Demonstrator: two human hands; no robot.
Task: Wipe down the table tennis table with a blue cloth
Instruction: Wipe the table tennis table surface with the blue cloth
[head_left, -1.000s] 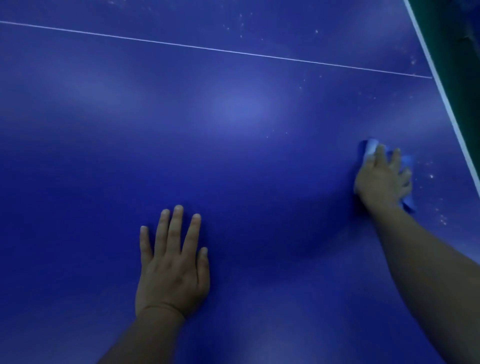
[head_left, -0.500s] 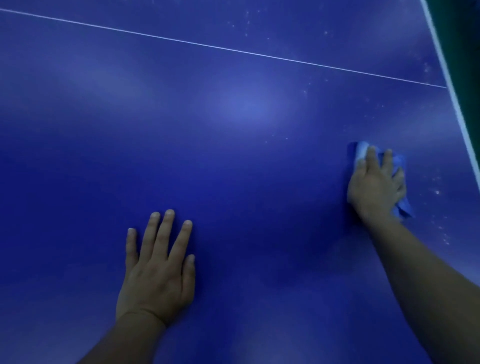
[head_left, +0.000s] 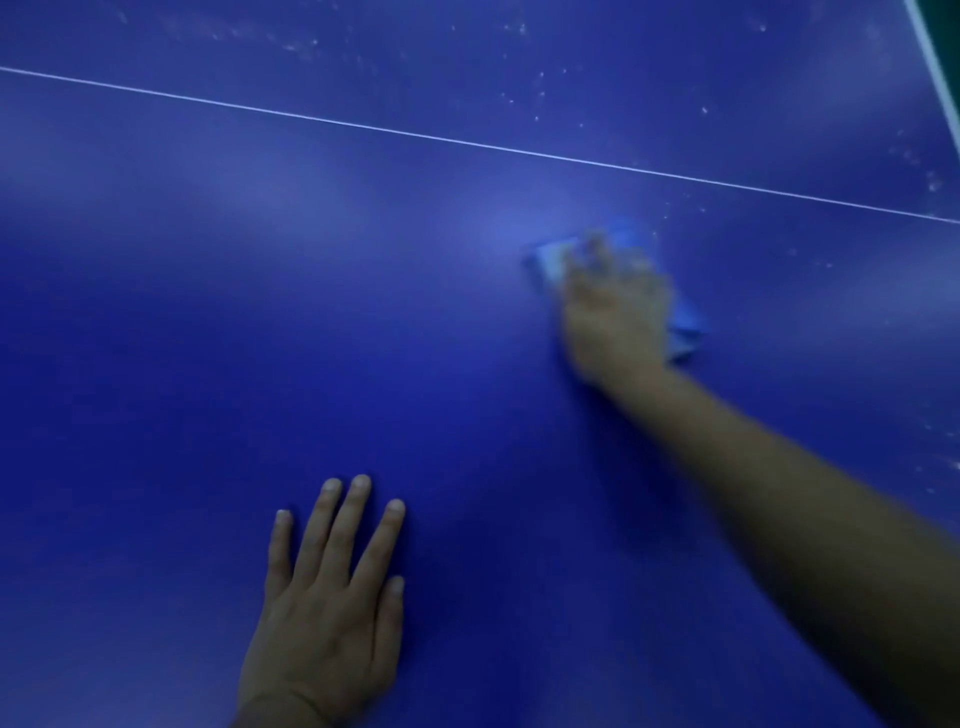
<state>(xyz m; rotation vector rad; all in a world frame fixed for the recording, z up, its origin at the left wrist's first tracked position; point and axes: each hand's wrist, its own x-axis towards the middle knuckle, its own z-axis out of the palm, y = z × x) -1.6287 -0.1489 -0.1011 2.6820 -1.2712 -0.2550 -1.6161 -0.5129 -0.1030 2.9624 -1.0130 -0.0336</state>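
On the bench (head_left: 208, 338), right hand (head_left: 615, 312): you press the blue cloth (head_left: 685, 322) flat under blurred fingers; how far they curl, you cannot tell.
Change: a second ago your hand worked near the right edge; now it has swept left, just below the white line (head_left: 363, 124).
Meaning: that strip looks wiped; white specks (head_left: 540, 88) beyond the line remain.
Cloth: under the palm, showing left and right of it.
Left hand (head_left: 327, 608): flat, fingers spread, holding nothing, bracing you.

Right hand (head_left: 613, 312) presses blue cloth (head_left: 685, 327) on table (head_left: 208, 312); left hand (head_left: 327, 613) flat
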